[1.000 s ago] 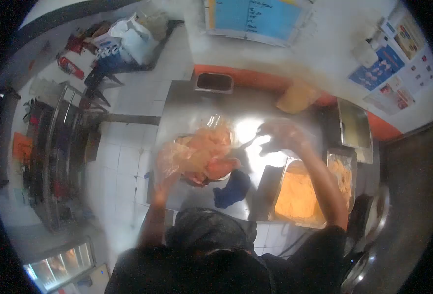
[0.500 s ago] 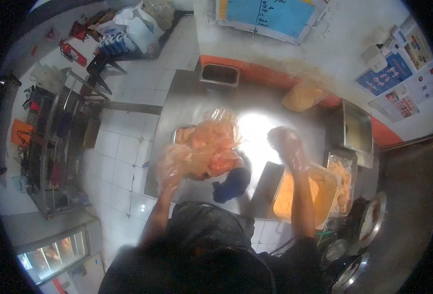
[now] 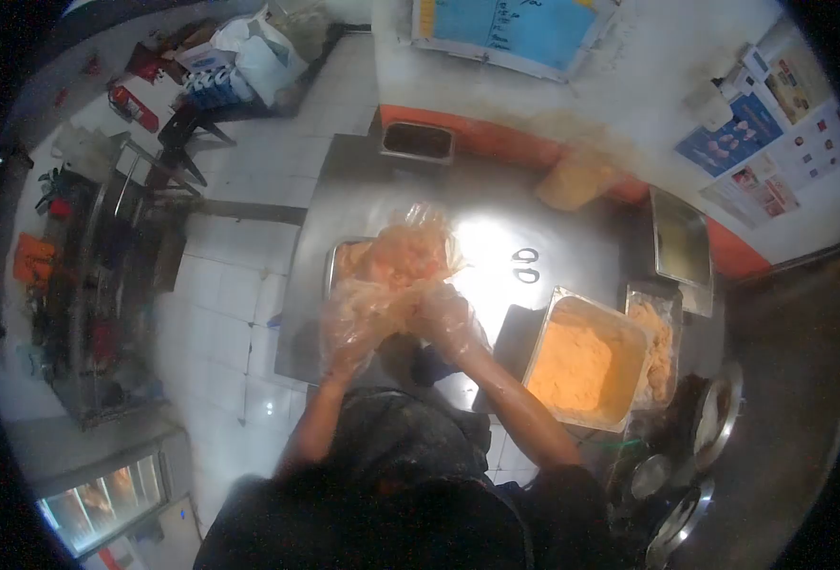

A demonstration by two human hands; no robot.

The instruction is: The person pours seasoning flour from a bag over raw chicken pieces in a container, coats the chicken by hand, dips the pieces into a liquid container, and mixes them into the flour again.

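Note:
A clear plastic bag (image 3: pixel 410 237) of pinkish-orange pieces, like raw marinated meat, lies over a metal tray (image 3: pixel 332 271) on the steel table. My left hand (image 3: pixel 351 332), in a clear plastic glove, grips the near left part of the bag. My gloved right hand (image 3: pixel 448 323) is closed on its near right side; its fingertips are partly hidden. Beneath my right wrist shows a dark blue cloth (image 3: pixel 429 367). Two dark oval rings, like scissor handles (image 3: pixel 525 266), lie in the glare to the right.
A deep pan of orange powder (image 3: pixel 581 366) stands at the right, beside a tray of coated pieces (image 3: pixel 655 332). Another metal pan (image 3: pixel 681 237) is at the back right, and a small dark-filled pan (image 3: pixel 418 141) at the back left. Round pots (image 3: pixel 719 418) stand at the lower right.
My right hand has moved left from above the table beside the powder pan and taken hold of the bag. The dark rings now show where it was. My left hand stays on the bag.

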